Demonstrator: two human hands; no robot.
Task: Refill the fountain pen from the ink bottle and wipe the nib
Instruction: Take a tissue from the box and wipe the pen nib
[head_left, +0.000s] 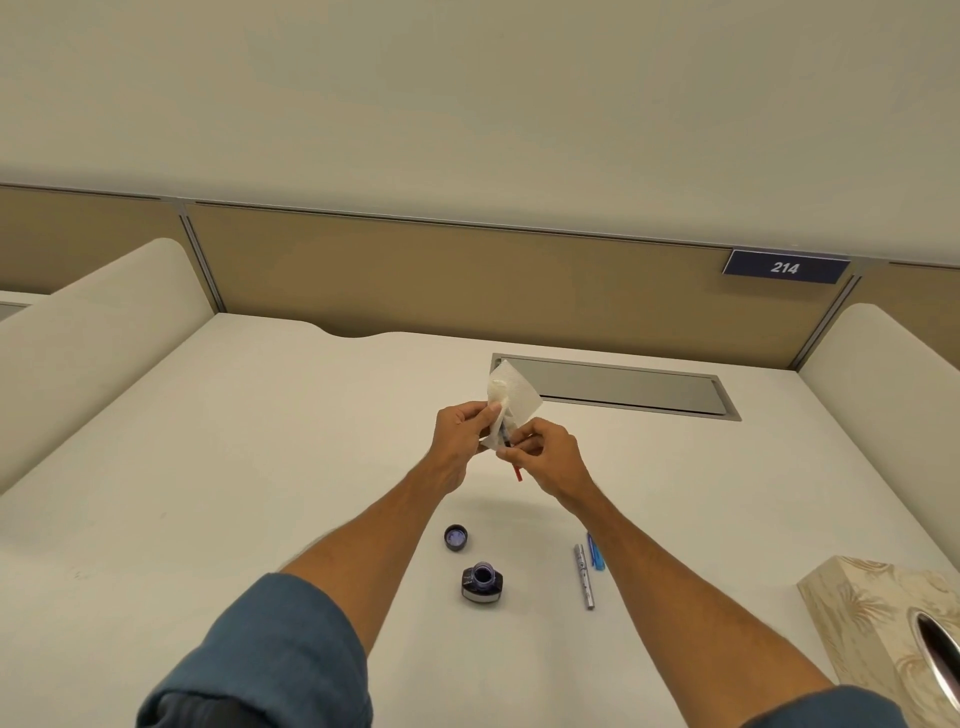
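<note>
Above the middle of the white desk, my left hand (460, 434) pinches a white tissue (511, 397) that wraps the front end of the fountain pen. My right hand (545, 454) grips the pen's section (505, 435), dark with a red converter end (519, 475) sticking out below my fingers. The nib is hidden inside the tissue. The open ink bottle (482, 582) with dark violet ink stands near me between my forearms. Its cap (456, 537) lies upside down just beyond it.
A silver pen barrel (584, 576) and a blue pen part (596, 556) lie side by side right of the bottle. A patterned tissue box (883, 623) sits at the near right. A grey cable hatch (623, 387) is set into the desk behind my hands. Padded dividers flank the desk.
</note>
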